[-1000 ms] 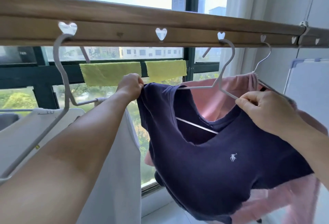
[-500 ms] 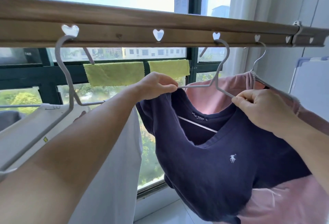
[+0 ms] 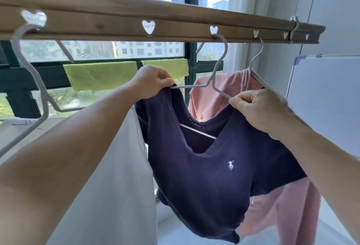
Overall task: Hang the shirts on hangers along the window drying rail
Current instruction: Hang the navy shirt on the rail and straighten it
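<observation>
one wooden drying rail [image 3: 175,20]. six heart cut-outs along it, first at far left [image 3: 34,17], last near the right end [image 3: 307,36]. three hangers hooked on the rail: two pale plastic [image 3: 35,81] [image 3: 216,81], one thin metal [image 3: 257,59]. three garments hung: one white shirt [image 3: 116,186], one navy shirt [image 3: 210,176], one pink garment [image 3: 214,96]. two yellow-green cloths on the window bar [image 3: 101,75] [image 3: 167,67]. two hands [image 3: 153,83] [image 3: 259,112], both closed on the navy shirt. one whiteboard [image 3: 327,98] at right.
</observation>
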### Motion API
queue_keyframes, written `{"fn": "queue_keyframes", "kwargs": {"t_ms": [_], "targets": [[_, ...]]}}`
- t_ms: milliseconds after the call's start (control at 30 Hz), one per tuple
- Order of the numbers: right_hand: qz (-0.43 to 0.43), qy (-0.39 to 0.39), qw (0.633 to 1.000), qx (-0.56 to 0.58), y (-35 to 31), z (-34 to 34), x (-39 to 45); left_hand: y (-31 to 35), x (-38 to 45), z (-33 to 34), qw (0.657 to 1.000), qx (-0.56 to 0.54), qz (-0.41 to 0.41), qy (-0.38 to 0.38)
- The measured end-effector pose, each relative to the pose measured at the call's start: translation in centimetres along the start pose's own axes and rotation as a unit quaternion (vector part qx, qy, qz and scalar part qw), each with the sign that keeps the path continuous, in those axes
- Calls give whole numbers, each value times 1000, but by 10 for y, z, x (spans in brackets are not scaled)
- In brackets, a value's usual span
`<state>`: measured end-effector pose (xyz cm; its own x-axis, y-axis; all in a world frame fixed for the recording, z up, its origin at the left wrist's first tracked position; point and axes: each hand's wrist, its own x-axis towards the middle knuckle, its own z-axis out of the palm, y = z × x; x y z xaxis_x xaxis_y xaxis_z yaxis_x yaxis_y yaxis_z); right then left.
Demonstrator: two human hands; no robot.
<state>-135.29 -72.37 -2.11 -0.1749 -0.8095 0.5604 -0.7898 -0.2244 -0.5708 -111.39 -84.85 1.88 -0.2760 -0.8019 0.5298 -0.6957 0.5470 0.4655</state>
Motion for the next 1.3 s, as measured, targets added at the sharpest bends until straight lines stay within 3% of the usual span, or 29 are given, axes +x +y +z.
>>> {"fn": "queue_keyframes", "kwargs": {"t_ms": [200,300,467,567,667,800,933,1067,1167,1300], "targets": [[39,29,995,91,3,13,0,12,-4,17,998,-11,23,-59],[54,84,991,90,7,10,0,6,-5,16,999,13,21,-46],[69,108,988,81,11,5,1,-13,-3,12,999,18,-7,-40],[43,44,996,66,1,2,0,-22,-3,10,997,33,-40,-54],[-5,-70,996,-52,-6,0,-1,-27,-3,9,996,41,-59,-52],[-5,-92,991,-93,-5,9,2,-29,-3,9,997,36,-64,-22],[29,-117,992,-21,-11,23,0,-22,-1,18,999,-8,-42,7],[65,-215,971,77,-25,29,-7,-1,-2,22,994,-90,-1,57],[35,-286,955,72,-32,30,-10,16,-9,21,976,-188,24,104],[-17,-271,958,89,-41,35,-6,38,-27,15,942,-321,56,84]]}}
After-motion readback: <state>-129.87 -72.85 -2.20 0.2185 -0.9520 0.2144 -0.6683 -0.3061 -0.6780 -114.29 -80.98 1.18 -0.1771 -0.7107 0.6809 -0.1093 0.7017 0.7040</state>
